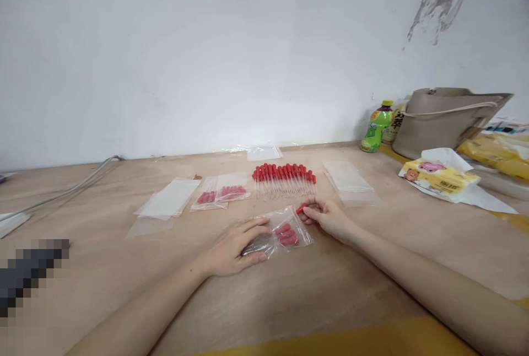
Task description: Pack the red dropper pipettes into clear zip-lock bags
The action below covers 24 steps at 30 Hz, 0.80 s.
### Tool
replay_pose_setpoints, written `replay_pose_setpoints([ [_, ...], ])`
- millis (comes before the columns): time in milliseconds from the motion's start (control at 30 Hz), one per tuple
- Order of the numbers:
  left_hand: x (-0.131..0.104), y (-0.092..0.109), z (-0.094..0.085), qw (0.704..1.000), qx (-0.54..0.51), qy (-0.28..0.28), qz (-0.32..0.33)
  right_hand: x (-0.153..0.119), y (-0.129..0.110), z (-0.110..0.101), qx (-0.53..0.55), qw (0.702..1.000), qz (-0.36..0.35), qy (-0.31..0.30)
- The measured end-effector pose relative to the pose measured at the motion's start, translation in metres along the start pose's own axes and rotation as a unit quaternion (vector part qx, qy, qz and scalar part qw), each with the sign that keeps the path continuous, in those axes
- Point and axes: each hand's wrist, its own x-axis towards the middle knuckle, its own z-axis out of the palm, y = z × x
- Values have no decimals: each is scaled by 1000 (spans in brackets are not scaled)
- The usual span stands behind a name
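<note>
A clear zip bag (268, 243) lies on the table with several red rubber bulbs (286, 235) showing inside. My left hand (235, 246) rests on the bag's left part, fingers spread. At the bag's right edge, my right hand (324, 216) pinches a red-bulbed dropper (301, 209); its thin tube is hard to see against the plastic. Behind the hands, a row of droppers (285, 174) with red bulbs and clear tubes is laid out, bulbs toward the wall. Two filled bags, one (206, 196) partly beside another (231, 188), lie left of the row.
Flat clear bags are stacked at left (167, 199) and right (349, 177), with another white bag (264, 153) by the wall. Farther right stand a green bottle (377, 127), a grey handbag (433, 124) and a yellow tissue pack (440, 174). A cable (78, 184) crosses the left side.
</note>
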Motion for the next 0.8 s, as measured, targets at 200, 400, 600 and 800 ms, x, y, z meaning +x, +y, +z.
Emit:
replay_pose_setpoints([
  [200, 0, 1, 0, 1000, 2, 1, -3, 1, -2, -8, -227, 967, -107, -44],
  [400, 1, 0, 0, 1000, 5, 0, 7, 8, 4, -1, -300, 922, -242, -28],
  [600, 3, 0, 0, 1000, 14, -6, 2, 10, 7, 4, -345, 898, -273, 3],
  [800, 3, -2, 1, 1000, 9, -8, 5, -4, -11, 9, -422, 838, -333, -97],
])
